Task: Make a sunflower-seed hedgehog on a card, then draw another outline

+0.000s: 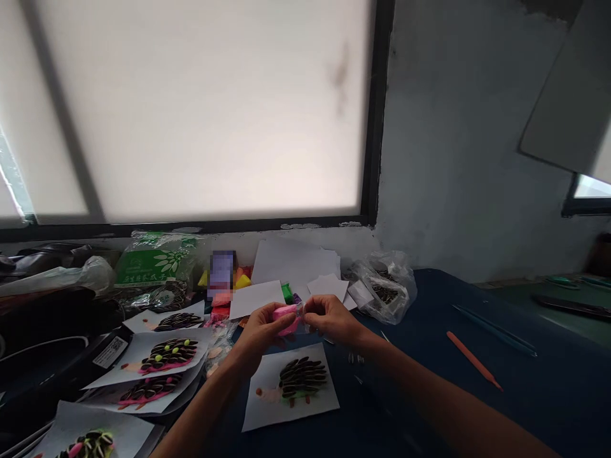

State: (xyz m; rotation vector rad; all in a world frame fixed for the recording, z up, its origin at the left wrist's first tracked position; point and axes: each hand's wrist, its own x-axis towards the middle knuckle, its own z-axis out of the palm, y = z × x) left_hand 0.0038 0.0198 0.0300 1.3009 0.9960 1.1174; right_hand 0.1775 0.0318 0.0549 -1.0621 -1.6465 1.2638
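My left hand (263, 327) grips a small pink packet (286, 319) in clear wrapping; it looks like modelling clay. The fingers of my right hand (333, 318) pinch the clear end of its wrapper. Below both hands lies a white card (258, 413) bearing a hedgehog picture (301, 376). Dark striped seeds form its spines, with a pale head, a green lower edge and small brownish feet.
Similar seed-picture cards (167, 356) lie overlapping at left. Behind are a green seed bag (155, 264), white paper sheets (296, 261) and a clear bag of seeds (386, 289). An orange tool (472, 359) and blue tweezers (496, 331) rest at right.
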